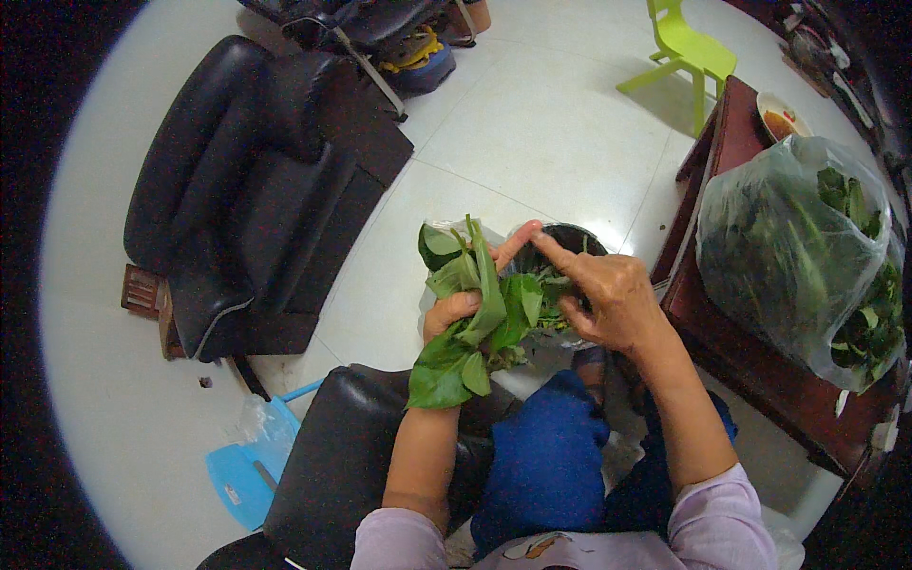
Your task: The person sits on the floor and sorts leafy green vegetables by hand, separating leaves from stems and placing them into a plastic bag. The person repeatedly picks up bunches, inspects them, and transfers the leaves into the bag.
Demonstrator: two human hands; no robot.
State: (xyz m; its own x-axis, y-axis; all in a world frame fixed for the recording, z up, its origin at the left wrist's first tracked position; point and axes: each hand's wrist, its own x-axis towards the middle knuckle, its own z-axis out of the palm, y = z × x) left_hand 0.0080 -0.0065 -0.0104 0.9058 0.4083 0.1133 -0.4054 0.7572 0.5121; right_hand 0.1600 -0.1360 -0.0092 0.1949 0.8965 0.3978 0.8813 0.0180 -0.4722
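My left hand (450, 311) is closed around a bunch of leafy green stems (484, 299), with broad leaves spreading above and below the fist. Its index finger sticks out to the right past the leaves. At that fingertip, the index finger of my right hand (611, 292) touches or nearly touches it. My right thumb hangs apart from the index finger, and I see nothing held in that hand. Beneath both hands stands a dark round bin (570, 239) with a clear plastic liner. Green leaf scraps (552, 303) lie inside it, partly hidden by my hands.
On the dark red wooden table (776, 385) at right sit a clear plastic bag of leafy greens (791, 256) and a bowl with reddish-brown contents (780, 117). A lime-green chair (687, 53) stands beyond. Left are a black armchair (263, 192) and a blue dustpan (246, 484).
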